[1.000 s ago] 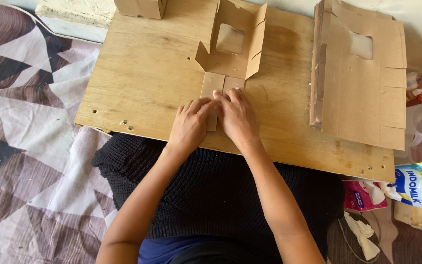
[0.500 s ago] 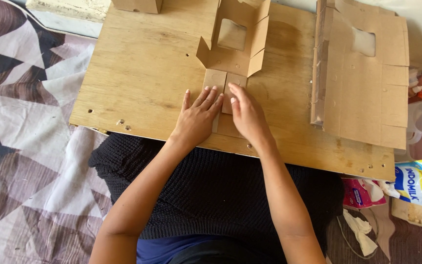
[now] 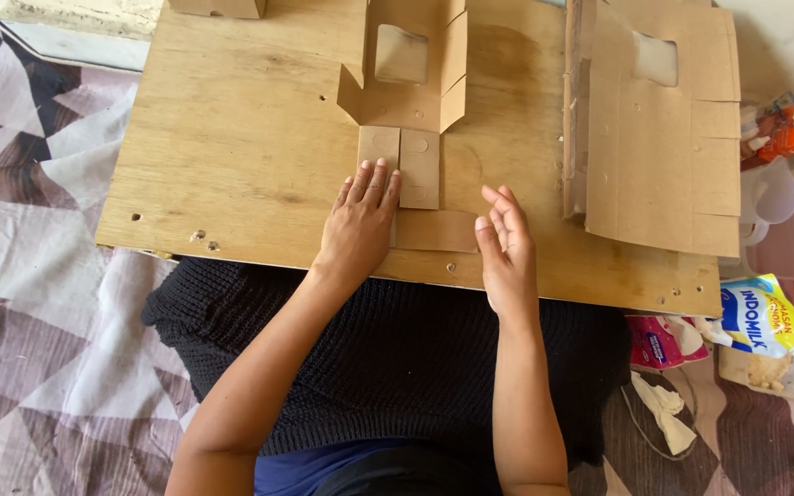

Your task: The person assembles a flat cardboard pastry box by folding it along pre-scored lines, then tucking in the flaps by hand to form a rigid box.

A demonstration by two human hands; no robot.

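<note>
A plywood board [image 3: 232, 174] lies across the person's lap over a patterned quilt [image 3: 29, 303]. On it, a flat cardboard box blank [image 3: 411, 138] runs lengthwise away from the person, windowed end far. The left hand [image 3: 358, 225] presses flat and open on its near flaps, apparently to hold them down; the right hand [image 3: 505, 248] rests loosely open just right, gripping nothing. A stack of blanks [image 3: 654, 138] lies farther right.

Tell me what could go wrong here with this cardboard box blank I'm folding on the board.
The left hand pins only one narrow panel of the box blank, while the right hand rests at the side flap's edge, so the piece may slip and crease crooked. The stack of blanks sits close and could get nudged.
</note>
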